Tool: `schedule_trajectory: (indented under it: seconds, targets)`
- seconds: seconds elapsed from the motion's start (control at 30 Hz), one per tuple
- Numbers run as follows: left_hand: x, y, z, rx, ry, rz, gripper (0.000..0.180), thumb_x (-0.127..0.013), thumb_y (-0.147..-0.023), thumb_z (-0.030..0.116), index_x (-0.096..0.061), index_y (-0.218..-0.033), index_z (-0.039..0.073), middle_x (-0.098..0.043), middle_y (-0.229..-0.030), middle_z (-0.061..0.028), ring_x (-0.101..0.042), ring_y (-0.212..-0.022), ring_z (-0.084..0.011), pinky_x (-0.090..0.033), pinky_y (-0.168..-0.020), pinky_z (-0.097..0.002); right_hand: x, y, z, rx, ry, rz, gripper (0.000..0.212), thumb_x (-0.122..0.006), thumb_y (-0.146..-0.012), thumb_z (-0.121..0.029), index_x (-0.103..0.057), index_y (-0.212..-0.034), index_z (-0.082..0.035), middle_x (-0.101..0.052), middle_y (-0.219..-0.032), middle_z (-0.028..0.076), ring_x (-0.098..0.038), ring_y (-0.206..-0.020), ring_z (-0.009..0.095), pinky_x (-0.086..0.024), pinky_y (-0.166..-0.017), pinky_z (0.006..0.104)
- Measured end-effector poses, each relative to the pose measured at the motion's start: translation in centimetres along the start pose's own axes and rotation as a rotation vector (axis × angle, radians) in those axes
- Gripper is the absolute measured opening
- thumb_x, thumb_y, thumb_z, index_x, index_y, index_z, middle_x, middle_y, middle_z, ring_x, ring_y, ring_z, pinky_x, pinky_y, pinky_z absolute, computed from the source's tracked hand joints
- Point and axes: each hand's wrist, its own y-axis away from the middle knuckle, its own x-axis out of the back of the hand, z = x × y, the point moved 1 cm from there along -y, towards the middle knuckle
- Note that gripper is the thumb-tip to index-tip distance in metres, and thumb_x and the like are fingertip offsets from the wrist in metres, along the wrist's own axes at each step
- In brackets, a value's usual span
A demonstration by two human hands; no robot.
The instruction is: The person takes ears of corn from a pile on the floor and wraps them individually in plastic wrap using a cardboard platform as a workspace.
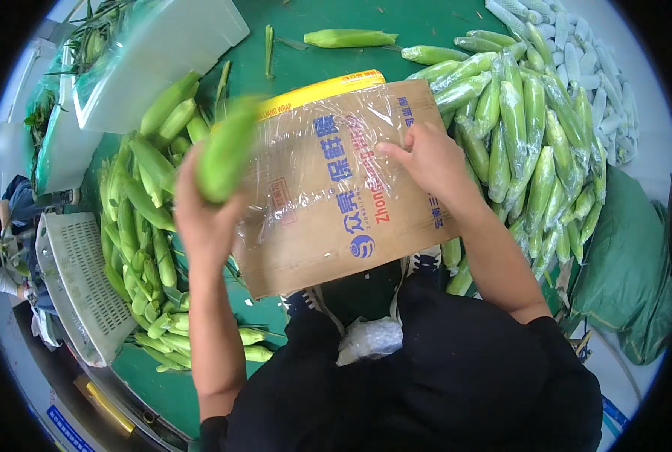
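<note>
My left hand (pixel 209 207) grips a green ear of corn in its husk (pixel 232 147), blurred by motion, above the left side of a brown cardboard sheet (pixel 313 264). Clear plastic wrap (pixel 294 169) lies across much of the cardboard, wrinkled and shiny. Behind it sits a yellow wrap box (pixel 362 79). My right hand (pixel 430 162) is at the cardboard's right part, thumb held out apart from the curled fingers. It seems to hold nothing; some of its fingertips are hidden.
Unwrapped corn (pixel 129 233) is heaped at left, film-wrapped corn (pixel 513 128) at right. White foam sleeves (pixel 592 68) lie far right. A white foam box (pixel 163 45) and white basket (pixel 87 286) stand at left, a green sack (pixel 622 271) at right.
</note>
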Motion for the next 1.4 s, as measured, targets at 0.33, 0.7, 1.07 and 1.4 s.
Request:
schedule_trajectory:
  seconds: [0.33, 0.7, 1.07, 1.4]
  targets:
    - [-6.5, -1.7, 2.1, -0.388, -0.578, -0.338, 0.068, -0.080, -0.067, 0.025, -0.061, -0.132, 0.026, -0.064, -0.111, -0.0035, -0.060, -0.104, -0.0280, -0.050, -0.087, -0.0443, -1.0, -0.1, 2.9, -0.025, -1.285, -0.142, 0.022, -0.053, -0.095, -0.014, -0.069, -0.094, 0.001, -0.071, -0.114, 0.007, -0.067, -0.096, 0.016, -0.051, -0.088, 0.0329]
    - [-5.3, -2.6, -0.1, -0.530, -0.114, -0.421, 0.058, -0.071, -0.067, 0.005, -0.059, -0.124, 0.008, -0.061, -0.114, -0.0141, -0.059, -0.107, -0.0300, -0.048, -0.095, -0.0405, -6.4, -1.4, -5.1, 0.955, 0.174, 0.356, 0.063, -0.078, -0.076, -0.039, -0.053, -0.127, -0.011, -0.059, -0.117, 0.004, -0.055, -0.102, 0.021, -0.043, -0.089, 0.0369]
    - [-0.6, 4.0, -7.6, -0.392, -0.585, -0.070, 0.033, -0.078, -0.077, 0.023, -0.071, -0.109, 0.014, -0.060, -0.079, -0.0049, -0.055, -0.076, -0.0287, -0.043, -0.074, -0.0410, -6.7, -3.2, -5.8, 0.971, 0.390, 0.190, 0.069, -0.075, -0.076, -0.045, -0.054, -0.134, -0.013, -0.058, -0.109, 0.005, -0.055, -0.103, 0.024, -0.046, -0.084, 0.0370]
    - [2.8, 6.1, -7.5, -0.125, -0.154, 0.227, 0.040, -0.075, -0.086, 0.032, -0.056, -0.111, 0.006, -0.060, -0.102, -0.0097, -0.058, -0.093, -0.0225, -0.045, -0.082, -0.0357, -4.2, -2.7, -2.0, 0.889, 0.213, 0.091, 0.076, -0.084, -0.069, -0.025, -0.052, -0.137, -0.010, -0.060, -0.114, 0.012, -0.055, -0.103, 0.033, -0.048, -0.087, 0.0408]
